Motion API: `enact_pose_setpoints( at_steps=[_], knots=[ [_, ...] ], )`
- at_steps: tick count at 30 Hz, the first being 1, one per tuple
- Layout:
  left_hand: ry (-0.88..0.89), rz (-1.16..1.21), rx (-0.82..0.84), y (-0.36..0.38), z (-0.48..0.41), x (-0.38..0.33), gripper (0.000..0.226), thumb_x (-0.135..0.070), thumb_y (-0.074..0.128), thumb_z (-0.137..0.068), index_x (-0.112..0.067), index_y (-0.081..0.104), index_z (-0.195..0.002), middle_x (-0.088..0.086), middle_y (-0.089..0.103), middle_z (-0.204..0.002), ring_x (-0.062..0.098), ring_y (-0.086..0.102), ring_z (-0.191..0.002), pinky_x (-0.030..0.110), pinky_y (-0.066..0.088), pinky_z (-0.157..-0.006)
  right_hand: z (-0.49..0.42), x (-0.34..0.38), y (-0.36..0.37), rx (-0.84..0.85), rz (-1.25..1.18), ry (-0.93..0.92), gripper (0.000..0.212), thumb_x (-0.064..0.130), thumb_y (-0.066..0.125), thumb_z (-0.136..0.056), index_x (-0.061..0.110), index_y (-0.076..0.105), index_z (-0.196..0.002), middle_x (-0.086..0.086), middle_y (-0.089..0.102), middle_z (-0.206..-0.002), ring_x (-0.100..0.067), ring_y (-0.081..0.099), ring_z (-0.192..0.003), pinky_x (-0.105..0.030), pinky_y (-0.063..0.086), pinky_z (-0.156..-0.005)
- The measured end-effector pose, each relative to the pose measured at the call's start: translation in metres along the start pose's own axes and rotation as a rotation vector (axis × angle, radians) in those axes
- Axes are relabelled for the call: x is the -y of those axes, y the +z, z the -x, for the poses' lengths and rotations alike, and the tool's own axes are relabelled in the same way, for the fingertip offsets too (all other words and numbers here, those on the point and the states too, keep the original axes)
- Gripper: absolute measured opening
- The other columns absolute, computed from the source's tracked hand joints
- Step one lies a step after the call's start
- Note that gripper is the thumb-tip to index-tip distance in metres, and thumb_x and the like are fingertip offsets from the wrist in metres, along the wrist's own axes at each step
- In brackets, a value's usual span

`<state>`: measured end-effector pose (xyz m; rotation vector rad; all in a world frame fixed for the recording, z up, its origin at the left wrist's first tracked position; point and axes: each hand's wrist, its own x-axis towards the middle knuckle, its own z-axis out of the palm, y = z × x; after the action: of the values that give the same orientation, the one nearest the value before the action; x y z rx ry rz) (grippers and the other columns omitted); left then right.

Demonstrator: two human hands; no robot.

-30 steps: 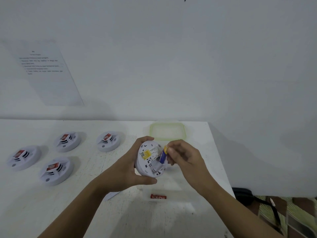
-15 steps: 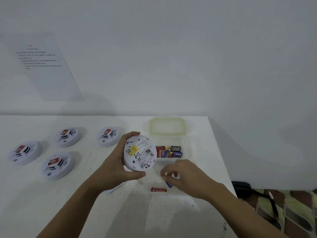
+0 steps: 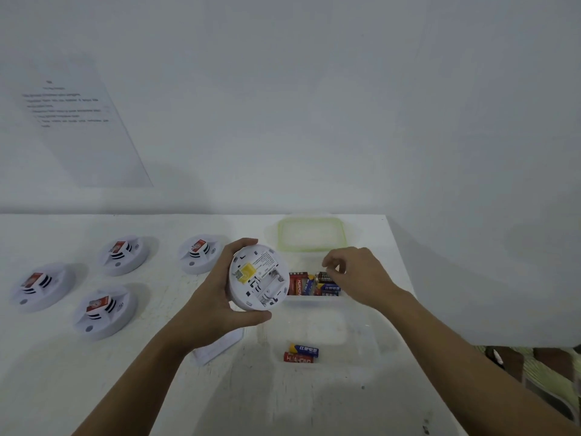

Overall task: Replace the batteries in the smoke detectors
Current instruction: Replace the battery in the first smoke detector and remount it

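Above the right half of the white counter (image 3: 151, 388), a round white smoke detector (image 3: 259, 278) is being held up by the left grip (image 3: 217, 297), which is grasping it round the rim, thumb along the lower edge and fingers over the top. The detector's back is being turned toward the camera, so that a yellow label (image 3: 246, 272) and the open, bare battery bay (image 3: 271, 286) are being shown. Just to its right, the right grip (image 3: 355, 275) is being held over a clear container (image 3: 314, 298), where loose batteries (image 3: 314, 284) are being kept in a cluster at the far end. Its fingertips (image 3: 328, 265) are being curled in toward the thumb directly above those batteries, but whether anything is being pinched between them cannot be told. Nearer the person, a blue battery (image 3: 306, 349) and a red battery (image 3: 298, 357) are being left side by side, touching; whether they are being kept in the same container cannot be told, as its edges are too faint. Behind the container, a green-rimmed lid (image 3: 283, 234) is being left flat on the counter. To the left, four other smoke detectors (image 3: 105, 311) are being left face up in a loose group, well apart from the held one, each being marked with a red tag. A flat white piece (image 3: 220, 347) is being partly hidden under the left wrist. On the wall at the left, a printed sheet (image 3: 78, 127) is being displayed, its text too blurred to be read.
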<state>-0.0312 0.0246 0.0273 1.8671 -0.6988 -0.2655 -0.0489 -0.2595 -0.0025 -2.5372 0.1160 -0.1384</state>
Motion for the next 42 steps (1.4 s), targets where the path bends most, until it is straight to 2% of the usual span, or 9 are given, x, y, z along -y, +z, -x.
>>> enact_pose_setpoints(
  at_steps=[3, 7, 15, 20, 25, 30, 35, 37, 42],
  knots=[
    [0.012, -0.013, 0.0, -0.002, -0.007, 0.003, 0.101, -0.002, 0.091, -0.066, -0.029, 0.033, -0.145, -0.028, 0.047, -0.132, 0.001, 0.049, -0.129, 0.02, 0.053, -0.097, -0.012, 0.005, 0.002, 0.068, 0.108, -0.04, 0.018, 0.014, 0.063, -0.093, 0.02, 0.075, -0.106, 0.007, 0.072, -0.102, -0.002, 0.052, -0.073, -0.019, 0.041, -0.07],
    [0.017, -0.02, 0.004, -0.008, -0.017, 0.008, 0.102, -0.003, 0.091, -0.066, -0.028, 0.032, -0.146, -0.029, 0.047, -0.13, 0.001, 0.049, -0.129, 0.02, 0.054, -0.095, -0.025, 0.015, 0.01, 0.217, 0.22, -0.089, 0.024, 0.015, 0.067, -0.091, 0.019, 0.073, -0.114, 0.001, 0.071, -0.116, -0.016, 0.061, -0.095, -0.031, 0.052, -0.082],
    [0.012, -0.038, 0.007, -0.014, -0.032, 0.014, 0.102, -0.004, 0.092, -0.065, -0.03, 0.033, -0.143, -0.036, 0.047, -0.125, -0.005, 0.048, -0.126, 0.015, 0.052, -0.094, -0.039, 0.019, 0.017, 0.348, 0.386, -0.167, 0.028, 0.02, 0.074, -0.086, 0.024, 0.072, -0.113, 0.001, 0.069, -0.112, -0.021, 0.061, -0.104, -0.031, 0.048, -0.079],
    [-0.005, -0.027, 0.018, -0.011, -0.036, 0.014, 0.1, -0.004, 0.092, -0.066, -0.033, 0.034, -0.142, -0.036, 0.049, -0.123, -0.006, 0.049, -0.125, 0.017, 0.054, -0.092, -0.041, 0.019, 0.01, 0.398, 0.353, -0.194, 0.025, 0.024, 0.077, -0.086, 0.023, 0.075, -0.112, 0.007, 0.05, -0.097, -0.014, 0.049, -0.089, -0.026, 0.035, -0.069],
    [-0.016, -0.002, 0.021, -0.01, -0.035, 0.013, 0.1, -0.004, 0.092, -0.066, -0.032, 0.035, -0.143, -0.033, 0.051, -0.125, -0.005, 0.05, -0.125, 0.016, 0.054, -0.091, -0.033, 0.01, 0.008, 0.314, 0.173, -0.165, 0.018, 0.013, 0.07, -0.091, 0.02, 0.076, -0.106, 0.006, 0.047, -0.092, -0.016, 0.054, -0.083, -0.018, 0.037, -0.063],
    [-0.007, -0.004, -0.008, -0.008, -0.03, 0.012, 0.101, -0.005, 0.092, -0.065, -0.03, 0.034, -0.144, -0.032, 0.05, -0.126, -0.005, 0.051, -0.125, 0.017, 0.054, -0.093, -0.014, 0.016, 0.0, 0.03, -0.336, -0.008, 0.013, 0.005, 0.074, -0.089, 0.015, 0.078, -0.097, -0.003, 0.059, -0.099, -0.016, 0.069, -0.08, -0.021, 0.055, -0.07],
    [-0.033, 0.01, -0.059, 0.0, -0.024, 0.011, 0.102, -0.01, 0.094, -0.064, -0.039, 0.034, -0.142, -0.03, 0.05, -0.128, -0.005, 0.051, -0.125, 0.014, 0.053, -0.092, 0.008, 0.043, -0.01, -0.128, -0.784, 0.01, 0.019, -0.006, 0.071, -0.087, 0.01, 0.078, -0.093, -0.012, 0.065, -0.103, -0.021, 0.075, -0.074, -0.016, 0.054, -0.069],
    [-0.043, 0.038, -0.06, 0.006, -0.022, 0.009, 0.102, -0.008, 0.093, -0.064, -0.038, 0.034, -0.141, -0.029, 0.051, -0.128, -0.003, 0.052, -0.124, 0.013, 0.052, -0.09, 0.014, 0.049, -0.01, -0.126, -0.812, -0.022, 0.019, -0.007, 0.071, -0.087, 0.01, 0.078, -0.093, -0.013, 0.066, -0.103, -0.021, 0.074, -0.073, -0.016, 0.054, -0.07],
    [-0.03, 0.06, -0.034, 0.019, -0.019, 0.001, 0.1, -0.011, 0.094, -0.064, -0.035, 0.035, -0.14, -0.021, 0.054, -0.13, 0.005, 0.055, -0.125, 0.022, 0.055, -0.095, 0.023, 0.049, -0.002, -0.068, -0.6, -0.074, 0.017, 0.002, 0.074, -0.088, 0.012, 0.08, -0.1, 0.002, 0.062, -0.099, -0.015, 0.067, -0.084, -0.017, 0.055, -0.068]
  ],
)
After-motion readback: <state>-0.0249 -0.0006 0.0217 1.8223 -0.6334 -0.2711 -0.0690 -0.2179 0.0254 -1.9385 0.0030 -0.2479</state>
